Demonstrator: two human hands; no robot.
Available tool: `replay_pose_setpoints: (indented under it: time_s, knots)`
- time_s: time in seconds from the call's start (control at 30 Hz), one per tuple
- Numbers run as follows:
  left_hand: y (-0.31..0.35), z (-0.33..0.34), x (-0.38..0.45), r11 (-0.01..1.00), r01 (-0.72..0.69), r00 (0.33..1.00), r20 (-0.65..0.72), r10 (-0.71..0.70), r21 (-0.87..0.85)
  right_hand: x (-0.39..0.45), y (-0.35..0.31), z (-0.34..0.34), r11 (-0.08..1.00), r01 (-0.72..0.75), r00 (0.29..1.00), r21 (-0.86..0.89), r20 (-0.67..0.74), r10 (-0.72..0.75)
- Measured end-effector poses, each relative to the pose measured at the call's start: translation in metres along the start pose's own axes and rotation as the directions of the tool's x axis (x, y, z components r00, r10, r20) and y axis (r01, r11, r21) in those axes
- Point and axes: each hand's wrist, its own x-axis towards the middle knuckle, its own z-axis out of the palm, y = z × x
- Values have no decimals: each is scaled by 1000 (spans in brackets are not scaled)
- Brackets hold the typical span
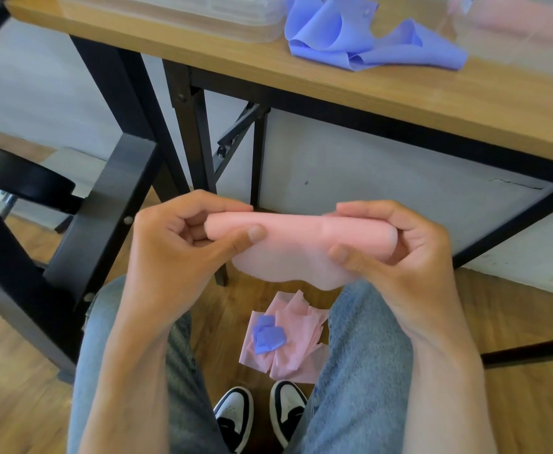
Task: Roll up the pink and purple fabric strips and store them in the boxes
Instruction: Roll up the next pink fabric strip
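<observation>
Head view: the person sits w/ both hands raised over the lap, in front of the counter's edge. The left hand (183, 244) grips one end of a pink roll (298, 232) — thumb on the near side, fingers curled round the far side. The right hand (396, 253) grips the other end the same way, thumb pressed on the near face. The roll lies roughly horizontal between the two hands, and a loose flap of the same pink fabric hangs from its underside.

On the floor (514, 398) between the knees lies a heap of pink strips (301, 348), w/ a small folded purple piece (268, 335) resting on top of it, just above the black-and-white shoes (262, 417). Jeans (366, 355) cover both legs.

Up on the wooden counter (432, 96) a crumpled purple strip (360, 37) lies loose near the far edge. Beside it on the left sits a clear plastic box (183, 11), and at the right top corner another clear box (524, 24) w/ sth pink inside — blurred, can't tell what exactly. A black chair (82, 231) stands to the left.
</observation>
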Motion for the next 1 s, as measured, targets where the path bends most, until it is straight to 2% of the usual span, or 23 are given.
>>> replay_pose_setpoints:
  time_s: [0.2, 0.33, 0.57, 0.7, 0.83, 0.9, 1.0]
  knots:
    - [0, 0, -1, 1000, -14, 998, 66, 15, -5, 1, 2, 1, 1000, 2, 999, -4, -32, -2]
    - [0, -1, -1, 1000, 0, 1000, 16, 0, 11, 0, 0, -1, 1000, -3, 999, -22, 52, 4]
    - [0, -1, -2, 1000, 0, 998, 65, 0, 3, 0, 0, 0, 1000, -1, 1000, 0, 22, 1]
    - [-1, -1, -2, 999, 31, 999, 21, -32, 4, -2, -3, 0, 999, 7, 998, -33, 57, -5]
    - [2, 0, -2, 999, 35, 995, 89, -35, -7, -1, -2, 4, 998, -11, 1000, 66, -19, 12]
    - [3, 2, -3, 997, 66, 993, 98, -63, -29, -2, -2, 4, 998, -19, 999, 57, -35, 21]
    - [1, 2, -3, 993, 109, 992, 72, -106, -47, -2, -3, 1, 998, -22, 1000, 57, 14, 22]
